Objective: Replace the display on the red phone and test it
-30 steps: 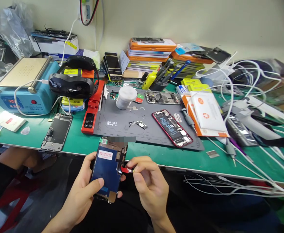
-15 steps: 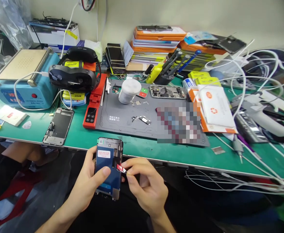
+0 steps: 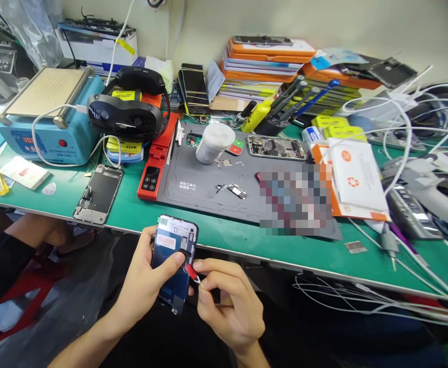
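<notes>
My left hand [image 3: 141,276] is wrapped round a phone screen [image 3: 174,292] held tilted in front of the bench edge. The screen's back faces up, blue with a white label and a metallic top end. My left thumb lies across it, its tip beside a dark flex part near the right edge. My right hand [image 3: 233,304] pinches the outer end of a small red strip [image 3: 191,272], which reaches the screen's right edge close to my left thumb. Whether the strip is still stuck to the screen I cannot tell.
On the green bench lie another phone screen [image 3: 99,195] and a grey work mat [image 3: 193,202] with a white tub [image 3: 216,144], small parts and an opened phone [image 3: 276,147]. A blue heated machine [image 3: 51,135] stands left, cables right. Another person's legs [image 3: 36,235] show at left.
My left thumb has slid up and right across the screen, nearer the red strip. The strip now points more steeply downward between the screen and my right fingers. The view has shifted slightly.
</notes>
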A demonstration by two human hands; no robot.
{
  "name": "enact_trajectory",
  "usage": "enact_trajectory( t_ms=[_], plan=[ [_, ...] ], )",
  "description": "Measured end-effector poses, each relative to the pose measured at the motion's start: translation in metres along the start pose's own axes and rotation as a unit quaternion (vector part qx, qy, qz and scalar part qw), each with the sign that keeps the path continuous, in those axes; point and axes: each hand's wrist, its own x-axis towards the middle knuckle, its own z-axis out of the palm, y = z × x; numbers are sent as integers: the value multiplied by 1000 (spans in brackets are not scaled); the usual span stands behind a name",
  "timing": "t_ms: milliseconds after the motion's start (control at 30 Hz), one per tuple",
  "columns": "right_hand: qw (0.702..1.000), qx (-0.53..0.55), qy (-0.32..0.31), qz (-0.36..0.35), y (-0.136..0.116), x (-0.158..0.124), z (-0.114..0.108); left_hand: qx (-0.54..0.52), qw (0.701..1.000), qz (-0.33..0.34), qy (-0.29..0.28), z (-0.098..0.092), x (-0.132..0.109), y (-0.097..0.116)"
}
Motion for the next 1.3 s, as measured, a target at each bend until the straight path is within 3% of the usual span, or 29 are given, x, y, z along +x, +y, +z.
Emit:
enact_trajectory(
  t_ms=[200,533,733,800,933,1033,1133,1300],
  plan=[
    [976,139,88,145,7,-5,14,-60,997,-37,-36,8,-3,0],
    [960,177,110,188,10,-27,26,-62,997,-20,-35,10,0,-6],
    [940,178,163,241,13,-48,40,-30,999,17,-37,15,-2,-9],
    [946,165,165,225,13,-45,39,-28,999,27,-35,16,-2,-8],
    [984,56,137,103,14,-26,24,-29,997,59,-43,10,-1,-7],
    [991,2,124,49,13,-15,10,-24,996,67,-54,2,2,-8],
    [991,38,109,61,8,-14,6,-25,998,26,-45,-1,5,-8],
    [959,221,76,159,-1,-11,17,9,998,54,10,5,9,-6]
  ],
)
